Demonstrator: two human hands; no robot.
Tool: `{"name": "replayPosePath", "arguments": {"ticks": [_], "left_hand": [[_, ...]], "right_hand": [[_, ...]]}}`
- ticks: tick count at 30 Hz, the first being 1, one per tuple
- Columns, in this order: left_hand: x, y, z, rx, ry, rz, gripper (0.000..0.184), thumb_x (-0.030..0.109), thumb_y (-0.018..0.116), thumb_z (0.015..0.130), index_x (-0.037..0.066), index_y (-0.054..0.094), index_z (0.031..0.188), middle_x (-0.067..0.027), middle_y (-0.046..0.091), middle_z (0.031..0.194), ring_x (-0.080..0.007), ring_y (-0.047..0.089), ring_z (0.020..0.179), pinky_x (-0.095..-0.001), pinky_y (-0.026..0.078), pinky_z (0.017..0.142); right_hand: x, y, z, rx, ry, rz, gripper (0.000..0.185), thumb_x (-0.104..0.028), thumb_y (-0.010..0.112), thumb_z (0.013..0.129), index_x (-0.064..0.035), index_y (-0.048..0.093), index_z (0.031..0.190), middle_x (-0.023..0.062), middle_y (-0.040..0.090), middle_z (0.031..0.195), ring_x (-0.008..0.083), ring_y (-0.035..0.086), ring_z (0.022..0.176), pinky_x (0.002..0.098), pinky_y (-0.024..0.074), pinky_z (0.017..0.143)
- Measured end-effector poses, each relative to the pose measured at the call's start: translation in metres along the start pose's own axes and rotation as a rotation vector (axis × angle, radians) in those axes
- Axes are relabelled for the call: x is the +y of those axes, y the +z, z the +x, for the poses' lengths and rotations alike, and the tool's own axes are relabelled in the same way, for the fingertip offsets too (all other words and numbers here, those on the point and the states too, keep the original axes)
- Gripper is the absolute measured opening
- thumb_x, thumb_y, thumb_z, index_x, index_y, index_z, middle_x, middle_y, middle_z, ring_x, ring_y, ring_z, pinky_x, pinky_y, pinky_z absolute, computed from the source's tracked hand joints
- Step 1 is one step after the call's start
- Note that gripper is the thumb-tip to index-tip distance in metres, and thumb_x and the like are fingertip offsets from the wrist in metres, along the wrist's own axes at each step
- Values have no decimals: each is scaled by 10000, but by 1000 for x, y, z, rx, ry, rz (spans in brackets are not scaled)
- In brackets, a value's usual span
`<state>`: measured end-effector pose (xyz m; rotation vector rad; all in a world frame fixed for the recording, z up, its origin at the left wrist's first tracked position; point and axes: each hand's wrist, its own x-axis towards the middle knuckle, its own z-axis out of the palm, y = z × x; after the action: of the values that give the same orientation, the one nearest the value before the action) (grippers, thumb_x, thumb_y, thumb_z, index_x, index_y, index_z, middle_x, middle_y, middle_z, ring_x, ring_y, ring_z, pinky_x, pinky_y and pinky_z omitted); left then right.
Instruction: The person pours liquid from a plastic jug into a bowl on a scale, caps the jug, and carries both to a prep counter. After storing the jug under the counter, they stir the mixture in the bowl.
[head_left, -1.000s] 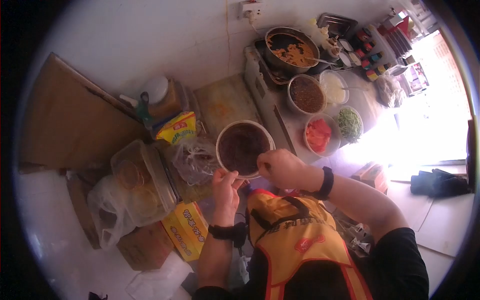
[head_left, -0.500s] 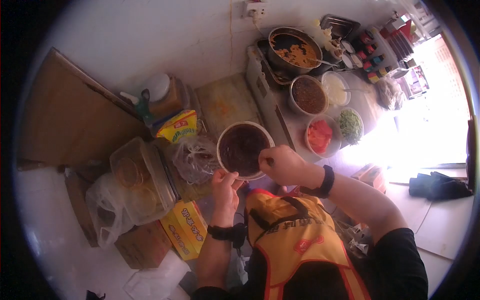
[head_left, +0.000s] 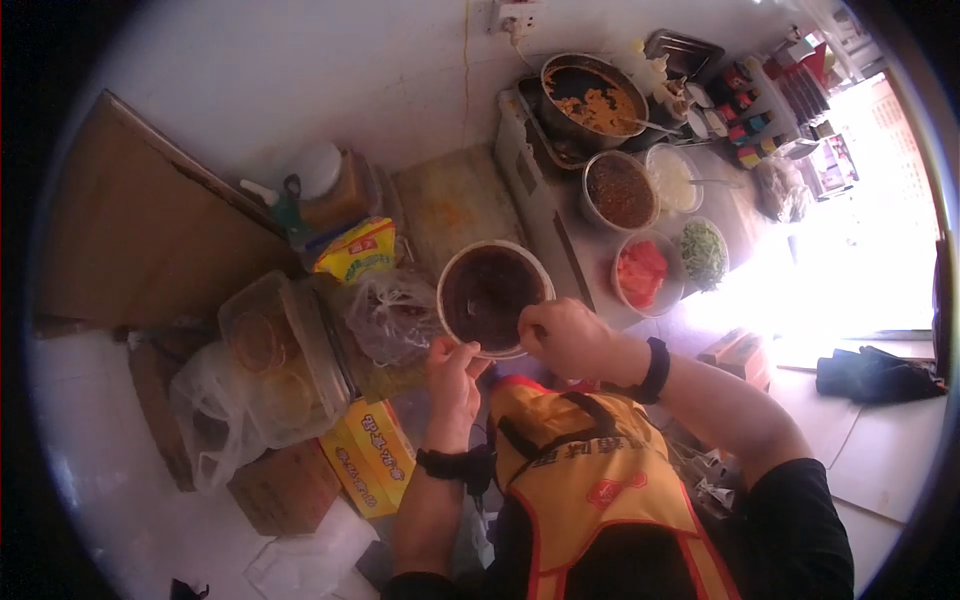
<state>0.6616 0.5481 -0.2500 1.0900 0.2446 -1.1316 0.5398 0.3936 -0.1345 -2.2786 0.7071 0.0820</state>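
A round white-rimmed tub (head_left: 545, 280) of dark brown sauce (head_left: 490, 290) is in front of my apron. My left hand (head_left: 455, 385) grips its near-left rim, with the thumb on the edge and the other fingers lower down the side. Closed in a fist, my right hand (head_left: 565, 335) is over the near-right rim. What its fingers hold is mostly hidden. A faint pale mark shows in the sauce, too blurred to name.
Right of the tub, a counter holds bowls of chili sauce (head_left: 622, 190), red slices (head_left: 640, 272) and shredded greens (head_left: 703, 252), plus a large pot (head_left: 590, 125). On the left are a plastic bag (head_left: 388, 315), a clear bin (head_left: 325, 385) and a yellow box (head_left: 368, 460).
My right fist has shifted slightly along the rim. The sauce surface looks different, with a pale mark now visible in it. My left hand keeps its grip on the tub.
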Motion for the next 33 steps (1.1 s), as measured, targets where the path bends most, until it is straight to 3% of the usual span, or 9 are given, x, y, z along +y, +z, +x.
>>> {"name": "replayPosePath", "arguments": {"ticks": [4,5,7,10,16,22,26,28,33], "left_hand": [[4,4,-2,-7,12,23,229,-28,637,830,82,480,956,-66,578,907,-209,640,801,-387,580,750],[6,6,-5,2,4,11,231,-32,632,828,74,479,966,-69,581,912,-215,648,817,-396,589,764],[11,11,-8,-39,-9,15,226,-20,628,836,89,505,992,-45,591,935,-189,637,846,-395,581,817],[10,5,-1,-48,2,11,224,-25,623,837,81,501,992,-49,591,940,-188,639,862,-395,586,842],[9,7,0,-1,21,-4,220,-47,625,832,68,468,937,-75,574,931,-194,633,856,-368,596,806],[7,0,4,-19,4,41,218,-33,627,843,90,541,1002,-49,622,979,-174,643,903,-399,583,843],[12,4,1,-37,-11,18,193,-33,617,848,89,538,975,-43,620,947,-161,641,880,-390,578,845],[8,0,4,-29,-5,30,191,-32,613,851,87,541,982,-40,616,942,-160,640,882,-389,575,851],[5,0,8,-28,-1,81,199,-29,603,858,80,538,1011,-39,605,953,-163,637,889,-387,567,865]], "right_hand": [[-13,0,6,-28,221,350,141,-150,594,848,-32,667,879,179,676,815,376,665,801,437,528,695],[-9,6,7,-19,230,348,141,-150,594,848,-32,667,879,179,676,815,376,665,801,437,528,695],[2,16,12,180,0,276,131,-142,589,845,-33,658,869,190,675,840,374,665,798,437,530,694],[10,9,12,114,-51,79,128,-135,584,849,-38,663,876,199,671,858,376,665,804,441,535,700],[1,-2,5,-124,25,-2,193,-205,555,872,-35,643,852,226,672,870,423,648,857,509,518,771],[5,11,14,112,63,316,184,-198,575,858,-32,653,874,225,670,860,419,654,851,503,524,764],[13,4,13,121,-35,101,125,-117,590,844,-33,670,890,189,681,863,380,662,810,438,530,710],[8,-4,8,-41,-1,-22,136,-123,581,855,-29,669,900,189,688,878,378,666,822,435,530,718],[-1,1,9,-27,102,213,135,-124,579,852,-34,669,896,183,687,865,381,664,814,441,531,727]]}}
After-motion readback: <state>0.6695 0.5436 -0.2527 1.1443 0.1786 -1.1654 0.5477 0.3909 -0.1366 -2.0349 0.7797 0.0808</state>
